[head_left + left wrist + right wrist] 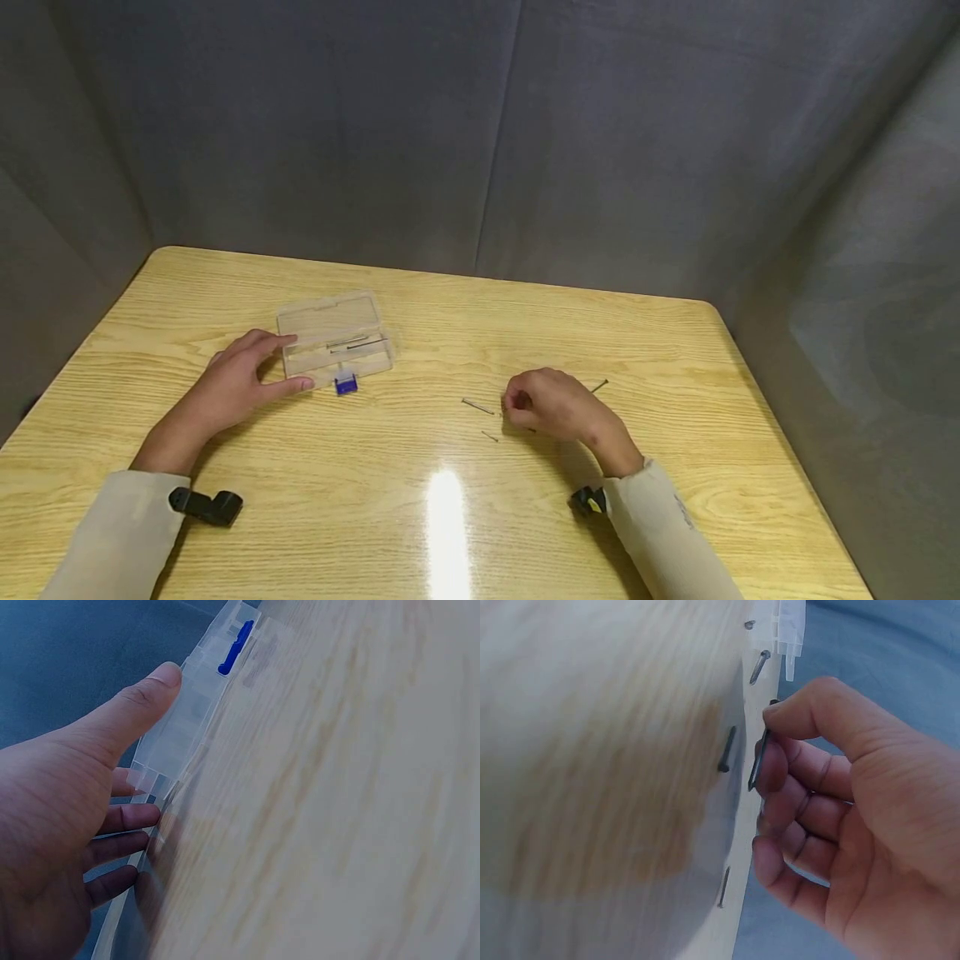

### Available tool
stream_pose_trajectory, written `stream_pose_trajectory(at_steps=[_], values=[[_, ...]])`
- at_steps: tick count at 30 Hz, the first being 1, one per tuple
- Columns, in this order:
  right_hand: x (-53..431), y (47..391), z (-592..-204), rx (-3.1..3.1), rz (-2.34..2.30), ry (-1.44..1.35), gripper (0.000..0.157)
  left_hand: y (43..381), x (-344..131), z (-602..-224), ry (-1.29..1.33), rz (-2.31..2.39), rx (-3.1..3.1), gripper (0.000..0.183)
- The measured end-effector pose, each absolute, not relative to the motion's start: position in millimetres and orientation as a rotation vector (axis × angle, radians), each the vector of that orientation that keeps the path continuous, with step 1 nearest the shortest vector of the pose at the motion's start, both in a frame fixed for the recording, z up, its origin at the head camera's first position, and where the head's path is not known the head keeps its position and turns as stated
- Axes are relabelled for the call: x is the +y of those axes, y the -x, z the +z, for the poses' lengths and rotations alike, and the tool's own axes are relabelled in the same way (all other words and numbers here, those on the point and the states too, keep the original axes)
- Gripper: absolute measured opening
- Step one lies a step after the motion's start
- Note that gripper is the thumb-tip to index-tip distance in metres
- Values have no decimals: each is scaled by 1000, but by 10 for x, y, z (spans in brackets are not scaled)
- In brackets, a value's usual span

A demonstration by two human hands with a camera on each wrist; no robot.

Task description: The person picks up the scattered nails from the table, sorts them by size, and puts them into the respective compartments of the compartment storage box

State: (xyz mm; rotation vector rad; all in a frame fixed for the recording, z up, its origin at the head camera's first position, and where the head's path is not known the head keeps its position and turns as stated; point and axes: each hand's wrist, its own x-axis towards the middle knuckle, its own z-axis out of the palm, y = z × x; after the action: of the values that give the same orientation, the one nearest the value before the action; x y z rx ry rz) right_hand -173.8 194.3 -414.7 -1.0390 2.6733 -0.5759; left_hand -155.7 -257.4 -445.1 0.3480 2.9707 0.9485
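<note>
My left hand (232, 383) holds the left end of a clear plastic box (176, 739), thumb along its front and index finger on the far side. The box's lid (330, 315) stands open behind its tray. Several thin nails (347, 342) lie in the tray, and a blue latch (346, 384) hangs at its front. Right of the box, my right hand (551, 404) is low over the table. Its thumb and index finger pinch a dark nail (760, 757), seen in the right wrist view; the other fingers are loosely curled.
Loose nails lie about the right hand: a longer one (477, 406) and a short one (490, 436) to its left, another (600, 386) beyond it. The wooden table (337, 517) ends at a grey curtain (360, 150) behind.
</note>
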Motion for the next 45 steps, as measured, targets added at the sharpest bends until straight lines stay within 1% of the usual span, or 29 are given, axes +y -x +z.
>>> stream_pose_trajectory(at_steps=[6,15,30,40,45], values=[[1816,1777,-4102,2681,-604,1078,10,1558,-2572,-4448,-347,946,2970,89],[1610,1882,-4078,2628,-640,1142,16,1554,-2580,-4444,-345,942,2976,89],[1134,2108,-4108,2578,-729,1221,12,1552,-2585,-4463,-358,958,2992,86],[896,2216,-4096,2565,-757,1216,13,1548,-2583,-4468,-352,948,2991,87],[774,2271,-4080,2569,-745,1197,8,1546,-2585,-4475,-355,952,2994,87]])
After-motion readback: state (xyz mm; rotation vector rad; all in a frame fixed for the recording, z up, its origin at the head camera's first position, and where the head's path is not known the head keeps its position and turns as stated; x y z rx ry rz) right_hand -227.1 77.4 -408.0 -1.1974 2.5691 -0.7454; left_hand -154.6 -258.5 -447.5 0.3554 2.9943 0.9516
